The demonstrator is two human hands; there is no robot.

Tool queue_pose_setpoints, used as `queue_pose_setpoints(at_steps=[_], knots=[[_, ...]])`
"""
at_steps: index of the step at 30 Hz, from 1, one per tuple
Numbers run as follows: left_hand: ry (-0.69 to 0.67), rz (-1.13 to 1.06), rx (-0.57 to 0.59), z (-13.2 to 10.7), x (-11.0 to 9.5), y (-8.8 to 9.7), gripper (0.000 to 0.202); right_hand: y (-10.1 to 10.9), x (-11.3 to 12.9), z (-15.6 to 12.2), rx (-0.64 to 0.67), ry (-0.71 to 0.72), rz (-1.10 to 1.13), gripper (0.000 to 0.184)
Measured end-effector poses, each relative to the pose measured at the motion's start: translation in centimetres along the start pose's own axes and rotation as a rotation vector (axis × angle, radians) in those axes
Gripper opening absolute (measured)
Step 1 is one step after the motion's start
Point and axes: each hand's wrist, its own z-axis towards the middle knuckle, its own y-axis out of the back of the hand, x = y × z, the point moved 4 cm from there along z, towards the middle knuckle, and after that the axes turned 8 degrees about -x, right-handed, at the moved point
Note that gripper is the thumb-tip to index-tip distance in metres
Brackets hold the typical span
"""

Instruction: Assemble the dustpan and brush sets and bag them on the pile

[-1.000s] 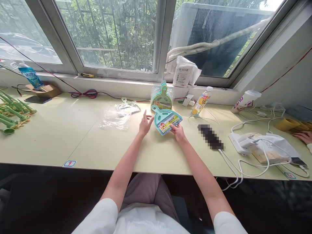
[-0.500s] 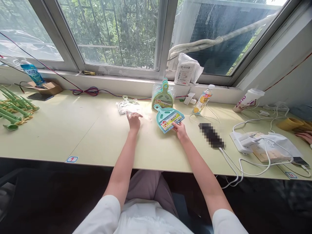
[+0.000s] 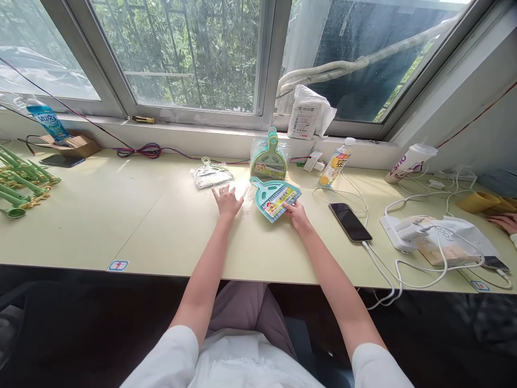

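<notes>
- Grip, right hand (image 3: 298,215): closed on turquoise fan-shaped plastic dustpan (image 3: 275,199), apparently unwrapped
- Left hand (image 3: 228,202): spread beside clear plastic film (image 3: 247,201)
- Upright green plastic dustpans (image 3: 268,158): apparently bagged

The turquoise dustpan (image 3: 278,186) at the centre of the frame looks like smooth plastic, its printed label (image 3: 278,201) slightly glossy. Just left of it, clear film (image 3: 247,200) is thin, crinkled and shiny. The pale tabletop (image 3: 89,215) is smooth with a soft sheen. At right, the phone (image 3: 350,222) has a dark, glossy face. At left, the box (image 3: 84,146) looks like matt brown cardboard; the sleeve (image 3: 175,350), lower left, is matt white cloth.
</notes>
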Motion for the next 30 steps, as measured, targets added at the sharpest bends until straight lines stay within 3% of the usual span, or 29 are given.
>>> queue_pose_setpoints(at_steps=[4, 10, 18, 24, 26, 28, 30], knots=[[-0.010, 0.044, 0.061, -0.4, 0.9, -1.0, 0.021, -0.4, 0.0, -0.2, 0.058, -0.044, -0.027, 0.033], [0.084, 0.014, 0.045, 0.0, 1.5, -0.6, 0.037, -1.0, -0.3, -0.4, 0.136, -0.120, -0.072, 0.036], [-0.018, -0.113, 0.056, -0.6, -1.7, -0.1, 0.038, -0.1, -0.4, -0.1, -0.022, -0.021, 0.010, 0.029], [-0.140, -0.327, 0.063, -1.5, -3.9, -0.3, 0.030, -1.1, 0.0, -0.9, 0.125, -0.029, 0.011, 0.035], [-0.183, -0.356, 0.031, -1.7, -4.7, 0.3, 0.027, -1.5, 0.1, -1.1, 0.149, -0.013, 0.018, 0.037], [-0.177, -0.367, -0.072, -1.6, -5.1, 1.3, 0.029, -1.6, 0.3, -1.3, 0.131, 0.016, 0.043, 0.037], [-0.066, -0.406, -0.228, -1.4, -5.0, 2.4, 0.049, -1.5, 0.5, -1.3, 0.106, 0.040, 0.073, 0.038]])
